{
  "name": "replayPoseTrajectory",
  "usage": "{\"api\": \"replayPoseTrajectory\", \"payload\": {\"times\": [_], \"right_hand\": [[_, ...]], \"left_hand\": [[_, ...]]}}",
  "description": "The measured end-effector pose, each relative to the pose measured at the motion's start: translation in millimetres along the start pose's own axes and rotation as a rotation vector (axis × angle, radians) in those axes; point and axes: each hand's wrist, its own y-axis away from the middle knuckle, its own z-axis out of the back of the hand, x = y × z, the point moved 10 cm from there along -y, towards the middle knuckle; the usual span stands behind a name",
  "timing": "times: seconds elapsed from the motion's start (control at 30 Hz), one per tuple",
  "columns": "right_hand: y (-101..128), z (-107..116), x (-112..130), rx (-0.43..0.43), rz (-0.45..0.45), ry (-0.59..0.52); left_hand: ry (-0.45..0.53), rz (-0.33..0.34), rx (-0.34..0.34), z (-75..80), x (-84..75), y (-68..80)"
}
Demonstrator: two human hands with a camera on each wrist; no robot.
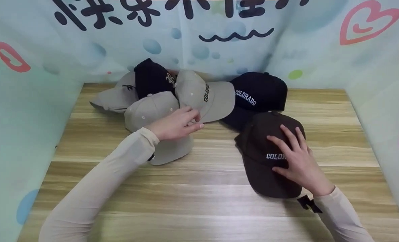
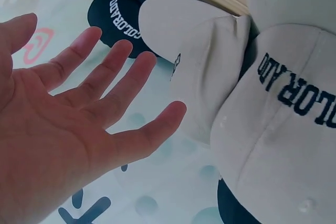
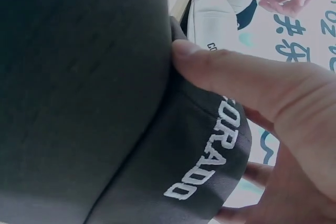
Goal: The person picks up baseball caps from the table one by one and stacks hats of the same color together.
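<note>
Here, our right fingers (image 1: 280, 145) spread wide over the dark brown cap (image 1: 260, 164) at four o'clock, resting without pinching; our left fingers (image 1: 193, 128) spread loosely, empty. We best press evenly, sparing the brim (image 1: 275, 188).

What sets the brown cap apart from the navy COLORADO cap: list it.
Colour: the brown cap is dark brown, the navy COLORADO cap blue-black.
Place: the brown cap lies in front, the navy COLORADO cap behind it.
Contact: the right hand touches the brown cap; no hand touches the navy COLORADO cap.
Shared: both bear pale lettering.
</note>
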Motion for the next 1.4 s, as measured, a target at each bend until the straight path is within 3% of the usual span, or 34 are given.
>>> {"api": "replayPoseTrajectory", "payload": {"times": [0.23, 0.43, 0.7, 0.9, 1.03, 1.2, 1.4], "right_hand": [[-6.1, 7.5, 0.3, 0.016, -0.006, -0.093], [-26.6, 29.4, 2.7, -0.005, 0.091, -0.179], [-54.0, 53.0, -8.2, 0.079, 0.047, -0.114], [-65.6, 62.2, -11.4, 0.125, 0.078, -0.109], [-71.4, 63.4, -12.4, 0.166, 0.093, -0.150], [-78.1, 65.1, -8.4, 0.189, 0.108, -0.166], [-87.0, 65.2, 5.9, 0.186, 0.146, -0.175]], "left_hand": [[-0.051, -0.014, -0.024, 1.4, 4.0, 9.0], [-0.117, 0.006, -0.042, 0.7, 14.6, 15.0], [-0.148, 0.053, -0.047, -3.5, 29.9, 25.0], [-0.180, 0.063, -0.145, 13.3, 40.7, 33.3], [-0.240, 0.124, -0.231, 29.6, 59.3, 36.7], [-0.266, 0.267, -0.317, 48.1, 90.9, 41.0], [-0.131, 0.423, -0.325, 54.9, 127.5, 48.7]]}}
